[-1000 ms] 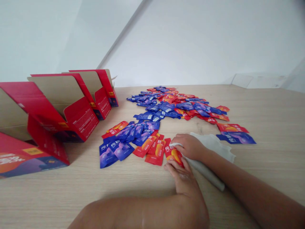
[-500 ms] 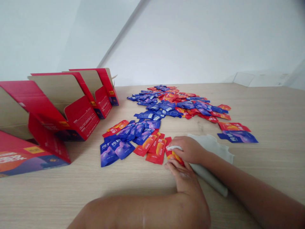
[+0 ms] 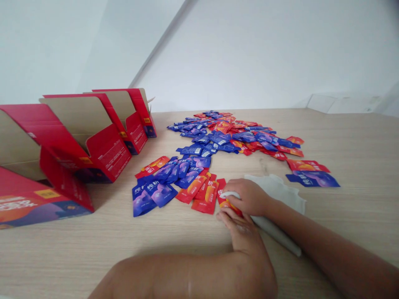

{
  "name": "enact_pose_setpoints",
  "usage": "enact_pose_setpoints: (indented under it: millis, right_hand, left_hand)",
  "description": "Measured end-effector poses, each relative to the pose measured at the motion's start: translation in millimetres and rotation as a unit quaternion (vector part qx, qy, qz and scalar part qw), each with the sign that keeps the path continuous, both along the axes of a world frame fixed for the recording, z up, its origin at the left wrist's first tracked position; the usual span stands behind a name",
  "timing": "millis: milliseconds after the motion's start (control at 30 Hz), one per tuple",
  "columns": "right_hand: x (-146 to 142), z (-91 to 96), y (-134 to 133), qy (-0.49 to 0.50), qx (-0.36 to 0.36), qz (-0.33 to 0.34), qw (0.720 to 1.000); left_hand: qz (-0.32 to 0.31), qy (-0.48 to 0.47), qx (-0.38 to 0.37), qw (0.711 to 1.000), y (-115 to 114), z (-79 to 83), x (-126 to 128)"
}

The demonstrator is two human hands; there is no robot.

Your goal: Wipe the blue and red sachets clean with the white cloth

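A red-and-orange sachet (image 3: 222, 198) lies on the table under both my hands. My left hand (image 3: 237, 226) holds its near edge, fingers closed against it. My right hand (image 3: 249, 197) grips a white cloth (image 3: 280, 189) and presses a folded bit of it on the sachet's face. The rest of the cloth spreads under and beside my right wrist, with a rolled edge towards me. Just left of my hands lie red sachets (image 3: 205, 195) and purple-blue sachets (image 3: 160, 192), overlapping in a loose fan. My palms hide part of the held sachet.
Red cardboard boxes (image 3: 109, 153) stand with open flaps in a row along the left. A long heap of mixed sachets (image 3: 230, 135) covers the table's far middle. To the right, a red sachet (image 3: 308, 165) and a blue one (image 3: 314, 178) lie apart. A white wall (image 3: 264, 54) rises behind.
The view has shifted very slightly. Both hands keep nearly the same place on the red-and-orange sachet, and the cloth stays in my right hand.
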State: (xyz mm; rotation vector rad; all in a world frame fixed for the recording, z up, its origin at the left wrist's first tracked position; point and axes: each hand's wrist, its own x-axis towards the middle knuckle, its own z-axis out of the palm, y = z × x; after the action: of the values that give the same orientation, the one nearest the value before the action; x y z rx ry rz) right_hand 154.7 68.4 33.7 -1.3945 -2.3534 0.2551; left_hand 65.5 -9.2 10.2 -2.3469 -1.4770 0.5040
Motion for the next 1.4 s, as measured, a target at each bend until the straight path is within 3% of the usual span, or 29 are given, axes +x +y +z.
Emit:
enact_pose_setpoints:
  millis: [167, 300, 433, 600, 900, 1067, 1200, 1267, 1400]
  right_hand:
    - [7.0, -7.8, 11.4, -0.012, -0.019, -0.083, 0.996]
    - [12.9, -6.3, 11.8, -0.018, -0.003, -0.101, 0.995]
    - [5.7, 2.3, 1.5, 0.013, 0.035, -0.069, 0.997]
    - [-6.6, 5.7, -5.6, -0.007, -0.007, 0.061, 0.998]
    - [16.6, -1.8, 13.5, -0.030, -0.013, -0.049, 0.998]
    - [14.9, 8.0, 1.0, -0.010, 0.036, -0.009, 0.999]
    - [4.2, 9.8, -4.2, -0.017, -0.029, 0.099, 0.995]
    - [3.2, 6.9, -0.4, -0.022, -0.036, 0.094, 0.995]
    - [9.7, -1.3, 11.2, -0.029, -0.026, 0.016, 0.999]
  left_hand:
    - [0.025, -0.007, 0.026, 0.999, 0.3, 0.4, 1.6]
    - [0.024, -0.024, 0.031, 0.999, 0.9, -0.7, 2.0]
    - [0.014, -0.036, 0.023, 0.999, 0.9, -0.9, 1.7]
    - [0.022, -0.042, 0.005, 0.999, 1.5, 1.0, 2.2]
    - [0.038, -0.104, 0.047, 0.993, -2.2, -1.8, 0.8]
    - [0.024, -0.076, 0.026, 0.997, -1.1, -0.6, 1.5]
    - [0.022, -0.069, 0.005, 0.997, 0.3, 0.7, 2.2]
    - [0.031, -0.077, 0.017, 0.996, -0.1, 1.7, 2.0]
    - [0.035, -0.098, 0.033, 0.994, -2.1, 3.8, 1.3]
